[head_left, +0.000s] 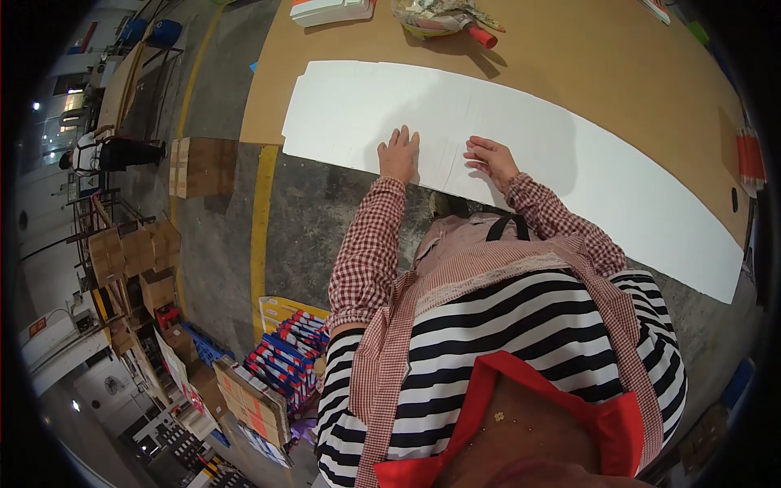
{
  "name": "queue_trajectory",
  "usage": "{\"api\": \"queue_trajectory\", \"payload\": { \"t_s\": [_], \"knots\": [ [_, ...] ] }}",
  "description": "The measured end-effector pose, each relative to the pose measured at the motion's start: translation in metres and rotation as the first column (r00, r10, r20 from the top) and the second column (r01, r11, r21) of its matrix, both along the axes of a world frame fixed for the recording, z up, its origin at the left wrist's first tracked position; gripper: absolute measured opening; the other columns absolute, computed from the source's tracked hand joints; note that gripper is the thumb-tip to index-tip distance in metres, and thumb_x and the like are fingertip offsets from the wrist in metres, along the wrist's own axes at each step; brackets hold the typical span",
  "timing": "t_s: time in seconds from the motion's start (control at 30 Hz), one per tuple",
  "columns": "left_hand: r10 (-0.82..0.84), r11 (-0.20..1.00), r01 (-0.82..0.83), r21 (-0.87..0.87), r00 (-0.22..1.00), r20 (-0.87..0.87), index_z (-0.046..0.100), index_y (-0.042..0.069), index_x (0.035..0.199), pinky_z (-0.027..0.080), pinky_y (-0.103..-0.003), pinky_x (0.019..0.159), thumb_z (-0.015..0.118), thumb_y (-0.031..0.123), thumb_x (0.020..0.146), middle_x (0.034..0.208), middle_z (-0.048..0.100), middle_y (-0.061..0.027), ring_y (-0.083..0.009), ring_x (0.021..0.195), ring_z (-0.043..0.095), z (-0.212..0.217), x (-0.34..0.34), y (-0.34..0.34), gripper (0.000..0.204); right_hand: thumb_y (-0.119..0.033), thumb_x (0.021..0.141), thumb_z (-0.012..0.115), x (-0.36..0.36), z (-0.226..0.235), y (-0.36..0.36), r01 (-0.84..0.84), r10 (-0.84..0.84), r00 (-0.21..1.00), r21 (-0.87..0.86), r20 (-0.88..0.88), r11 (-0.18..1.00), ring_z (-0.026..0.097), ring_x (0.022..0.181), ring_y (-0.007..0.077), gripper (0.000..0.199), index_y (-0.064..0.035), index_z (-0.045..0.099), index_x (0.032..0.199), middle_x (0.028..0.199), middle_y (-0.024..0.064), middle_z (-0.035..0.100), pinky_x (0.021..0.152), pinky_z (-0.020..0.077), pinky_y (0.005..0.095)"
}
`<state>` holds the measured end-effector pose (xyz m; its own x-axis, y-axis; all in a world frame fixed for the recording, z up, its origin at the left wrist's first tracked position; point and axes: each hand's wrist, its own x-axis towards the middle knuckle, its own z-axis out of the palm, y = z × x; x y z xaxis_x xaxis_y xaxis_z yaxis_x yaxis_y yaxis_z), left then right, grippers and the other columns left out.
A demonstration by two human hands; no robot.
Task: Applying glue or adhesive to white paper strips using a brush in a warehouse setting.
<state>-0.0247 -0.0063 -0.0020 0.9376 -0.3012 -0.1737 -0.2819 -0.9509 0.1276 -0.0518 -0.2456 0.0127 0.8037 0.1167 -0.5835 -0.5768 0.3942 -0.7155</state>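
Note:
A long white cardboard sheet [521, 138] lies flat along the near side of a table covered in brown board [586, 57]. Faint crease lines cross its middle, between my hands. My left hand [399, 156] rests on the sheet near its front edge, fingers spread and pointing away from me. To the right, my right hand [493, 161] is at the sheet with its fingers loosely bent and apart, turned toward the left. Nothing shows in either hand. Whether the right fingertips touch the surface I cannot tell.
On the table's far side sit a clear plastic bag with a red-ended roll [482, 37] and a white box [332, 11]. Brown cartons [203, 167] stand on the floor at left. Packs in red, white and blue [285, 354] are beside me. Another person [102, 154] works far left.

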Motion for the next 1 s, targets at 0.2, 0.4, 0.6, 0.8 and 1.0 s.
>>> {"api": "queue_trajectory", "payload": {
  "t_s": [0.2, 0.4, 0.6, 0.8, 1.0],
  "knots": [
    [-0.001, 0.997, 0.001, -0.08, 1.0, 0.008, 0.043, 0.021, 0.133, 0.029, -0.054, 0.103, 0.05, 0.009, 0.088, 0.146, 0.033, -0.0091, -0.028, 0.134, 0.031, -0.004, 0.0, 0.003, 0.047, -0.007, 0.086, 0.058, 0.014, 0.0, 0.007, 0.146, -0.117, 0.973, 0.138, -0.2, 0.98, 0.06, 0.091, 0.0233, 0.042, 0.0098, 0.046, 0.122, 0.106, 0.0152, 0.056, 0.08, 0.054, 0.0316],
    [0.001, 0.995, 0.004, -0.102, 0.999, 0.05, 0.043, 0.021, 0.134, 0.029, -0.052, 0.103, 0.049, 0.011, 0.09, 0.146, 0.032, -0.0091, -0.0278, 0.134, 0.031, -0.011, -0.001, 0.005, 0.046, -0.007, 0.085, 0.059, 0.018, 0.001, 0.013, 0.18, -0.171, 0.965, 0.028, -0.199, 0.983, 0.06, 0.089, 0.0248, 0.035, 0.01, 0.049, 0.114, 0.101, 0.0159, 0.056, 0.08, 0.0548, 0.033],
    [0.011, 0.995, -0.007, -0.099, 0.999, 0.043, 0.043, 0.021, 0.135, 0.029, -0.051, 0.104, 0.049, 0.012, 0.09, 0.147, 0.031, -0.0085, -0.0274, 0.135, 0.029, -0.014, -0.001, 0.005, 0.046, -0.008, 0.087, 0.057, 0.024, -0.005, 0.014, 0.172, -0.131, 0.95, 0.126, -0.283, 0.977, 0.063, 0.089, 0.026, 0.024, 0.0089, 0.054, 0.103, 0.099, 0.0175, 0.058, 0.077, 0.0568, 0.0331],
    [0.002, 0.996, 0.001, -0.09, 0.999, 0.032, 0.04, 0.02, 0.136, 0.028, -0.051, 0.105, 0.052, 0.009, 0.087, 0.148, 0.029, -0.0079, -0.0257, 0.135, 0.028, -0.015, -0.003, 0.008, 0.052, -0.012, 0.087, 0.059, 0.029, -0.011, 0.019, 0.085, -0.065, 0.95, 0.054, -0.305, 0.995, 0.064, 0.077, 0.0186, 0.022, 0.0073, 0.058, 0.096, 0.085, 0.0118, 0.062, 0.064, 0.0558, 0.0285],
    [-0.014, 0.998, 0.016, -0.068, 1.0, 0.021, 0.04, 0.02, 0.137, 0.029, -0.05, 0.104, 0.052, 0.009, 0.086, 0.148, 0.029, -0.0078, -0.0258, 0.135, 0.028, -0.01, -0.001, 0.006, 0.053, -0.017, 0.085, 0.062, 0.03, -0.026, 0.022, -0.263, 0.251, 0.965, -0.369, -0.08, 0.892, 0.06, 0.055, 0.012, 0.021, 0.0028, 0.063, 0.08, 0.067, 0.008, 0.063, 0.046, 0.05, 0.0256]
  ]
}}
